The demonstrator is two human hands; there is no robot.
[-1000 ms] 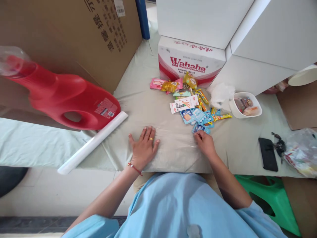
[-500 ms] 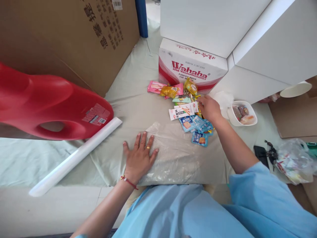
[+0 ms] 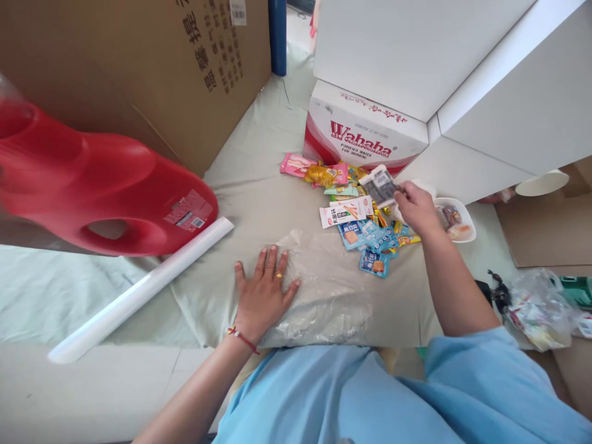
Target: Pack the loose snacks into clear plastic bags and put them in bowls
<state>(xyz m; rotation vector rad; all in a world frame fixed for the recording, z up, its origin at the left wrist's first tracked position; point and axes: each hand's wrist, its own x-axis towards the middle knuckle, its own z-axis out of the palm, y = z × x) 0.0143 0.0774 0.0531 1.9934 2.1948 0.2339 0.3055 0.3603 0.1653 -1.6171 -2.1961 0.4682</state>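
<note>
My right hand (image 3: 414, 206) pinches a small grey-and-white snack packet (image 3: 380, 185) by its edge, held above a pile of wrapped snacks. In the pile lie a pink packet (image 3: 295, 164), a yellow one (image 3: 321, 175), a white packet with red print (image 3: 345, 212) and several blue packets (image 3: 372, 262). Flat on the cloth, fingers spread, rests my left hand (image 3: 263, 293), at the left edge of a clear plastic bag (image 3: 319, 290) spread out in front of me.
A Wahaba-style red-and-white carton (image 3: 363, 126) stands behind the snacks. To the left are a red jug (image 3: 139, 197), a white roll (image 3: 143, 290) and a large cardboard box (image 3: 152, 80). A white tub (image 3: 467, 213) and a filled plastic bag (image 3: 539, 308) sit at right.
My right hand has lifted the grey-and-white packet out of the pile and moved slightly right. My left hand stays flat in place. The view has shifted a little.
</note>
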